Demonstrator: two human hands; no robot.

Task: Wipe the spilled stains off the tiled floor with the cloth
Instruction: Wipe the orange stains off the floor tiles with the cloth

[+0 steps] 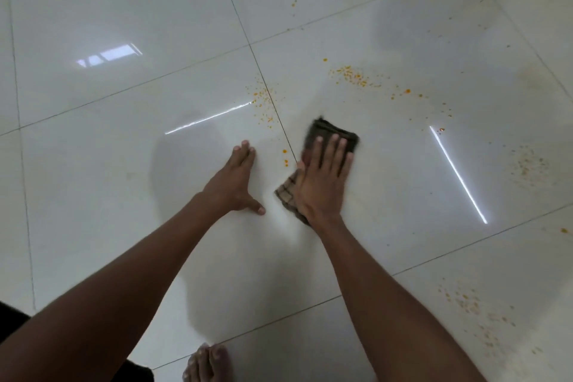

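Cloth (322,133): soft, light, limp; judged to slide easily on the glossy tiled floor (124,25), so best driven by a flat palm pressing its middle rather than by a pinch at an edge. It lies folded on the floor just right of a grout line, under the right hand (322,177), fingers (333,146) straight and slightly spread, pressing down. Dark brown, checked pattern at the near corner, far edge blurred. Left hand (237,178) flat on the tile beside it, fingers straight, holding nothing. Orange stains (350,74) scattered far and right, unwiped.
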